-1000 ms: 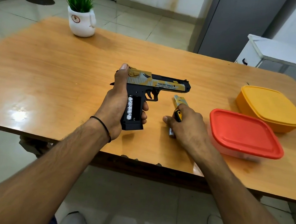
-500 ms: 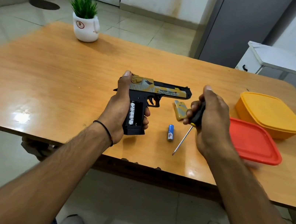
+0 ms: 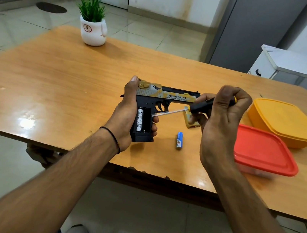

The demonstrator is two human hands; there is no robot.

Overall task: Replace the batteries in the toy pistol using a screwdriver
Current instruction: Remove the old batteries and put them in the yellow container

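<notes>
Left grip (image 3: pixel 127 112) curled round toy pistol (image 3: pixel 164 95) handle, over mid worktop (image 3: pixel 73 83). Right grip (image 3: pixel 222 123) clenched on screwdriver (image 3: pixel 200 105), tip at the open compartment. Blue battery (image 3: pixel 179 140) lies loose on worktop.

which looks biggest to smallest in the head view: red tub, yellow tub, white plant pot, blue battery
1-2. red tub and yellow tub: much alike, and the red one sits nearer the camera, so I won't rank them.
3. white plant pot
4. blue battery
</notes>
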